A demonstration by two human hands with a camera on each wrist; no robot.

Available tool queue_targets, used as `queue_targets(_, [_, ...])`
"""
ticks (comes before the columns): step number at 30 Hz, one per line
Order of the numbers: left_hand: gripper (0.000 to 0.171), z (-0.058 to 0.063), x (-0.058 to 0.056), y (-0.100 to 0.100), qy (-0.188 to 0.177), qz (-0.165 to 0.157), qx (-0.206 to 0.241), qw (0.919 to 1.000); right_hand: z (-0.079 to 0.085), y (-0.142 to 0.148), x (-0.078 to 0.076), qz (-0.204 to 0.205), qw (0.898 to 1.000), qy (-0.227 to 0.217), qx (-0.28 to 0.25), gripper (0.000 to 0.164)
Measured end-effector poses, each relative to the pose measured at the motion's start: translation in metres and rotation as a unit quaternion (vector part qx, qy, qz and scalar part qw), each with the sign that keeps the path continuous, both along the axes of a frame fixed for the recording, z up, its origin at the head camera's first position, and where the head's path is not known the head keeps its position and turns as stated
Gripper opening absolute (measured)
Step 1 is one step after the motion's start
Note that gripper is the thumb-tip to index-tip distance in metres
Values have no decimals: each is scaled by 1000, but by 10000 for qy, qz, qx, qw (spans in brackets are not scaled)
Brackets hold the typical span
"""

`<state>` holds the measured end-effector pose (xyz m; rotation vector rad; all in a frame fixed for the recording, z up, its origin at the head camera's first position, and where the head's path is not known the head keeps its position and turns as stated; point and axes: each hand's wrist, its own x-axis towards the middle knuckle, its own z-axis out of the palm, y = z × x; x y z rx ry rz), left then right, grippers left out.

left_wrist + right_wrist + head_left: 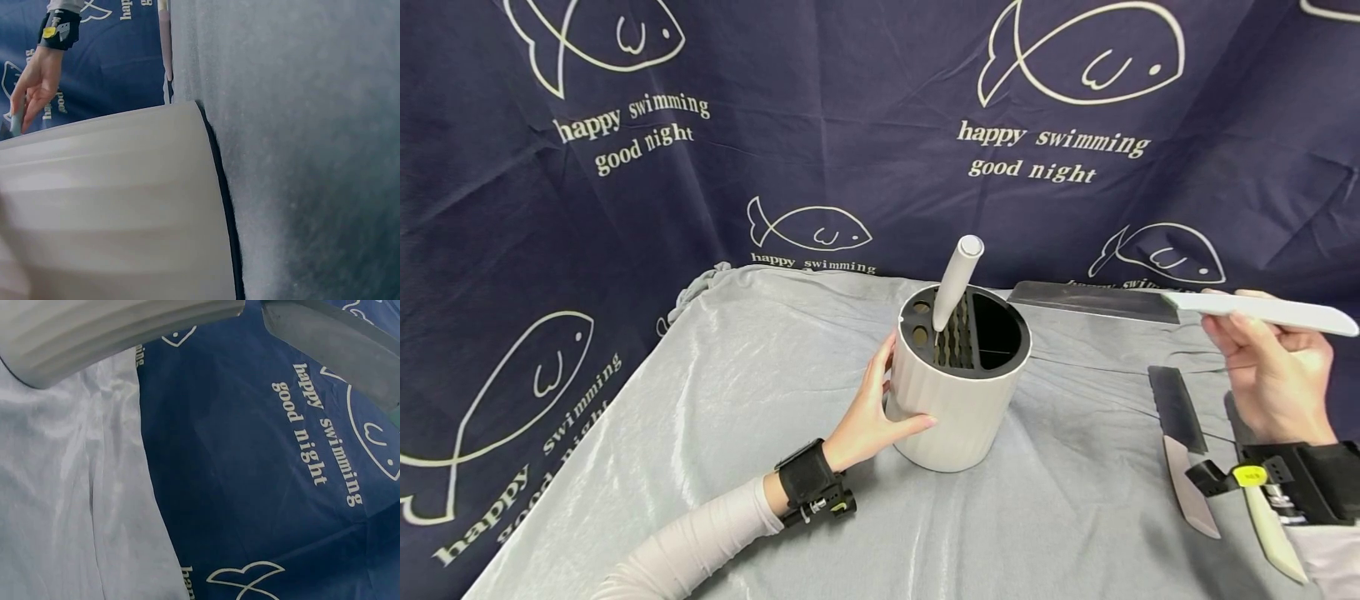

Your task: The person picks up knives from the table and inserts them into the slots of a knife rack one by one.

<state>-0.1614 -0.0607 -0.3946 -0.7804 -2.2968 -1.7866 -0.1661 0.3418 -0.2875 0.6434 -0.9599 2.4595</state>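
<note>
A white ribbed knife holder (951, 417) with a black slotted top stands upright in the head view. My left hand (868, 412) grips its left side, thumb across the front and fingers round the back. One white-handled knife (957, 279) is in the holder, its handle leaning up and right. In my right hand (1277, 375) is a knife with a pale handle (1262, 310), pinched between thumb and fingers. Its broad blade (1093, 300) lies nearly level, the end by the holder's right rim; the right wrist view also shows this blade (331, 347).
Below my right hand, a pink-handled knife (1191, 483) and a light green-handled knife (1273, 533) lie on the grey cloth (820, 350). A dark blue fish-print curtain (865, 125) hangs behind the table. The holder's right side has a larger open compartment (996, 329).
</note>
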Motion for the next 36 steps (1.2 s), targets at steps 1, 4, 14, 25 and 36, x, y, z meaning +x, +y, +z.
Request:
queue_targets(1, [113, 0, 0, 0, 1, 4, -2, 10000, 0, -1, 0, 71, 10000, -4, -10, 24])
queue_targets(4, [113, 0, 0, 0, 24, 16, -5, 10000, 0, -4, -2, 218, 9998, -15, -2, 26])
queue_targets(14, [112, 0, 0, 0, -14, 48, 4, 10000, -2, -16, -9, 643, 9979, 36, 2, 28])
queue_targets(25, [113, 0, -1, 0, -34, 48, -32, 10000, 1, -27, -15, 1125, 9935, 154, 3, 29])
queue_targets(36, [113, 1, -1, 0, -12, 48, -40, 10000, 5, -35, -17, 1274, 9904, 181, 511, 32])
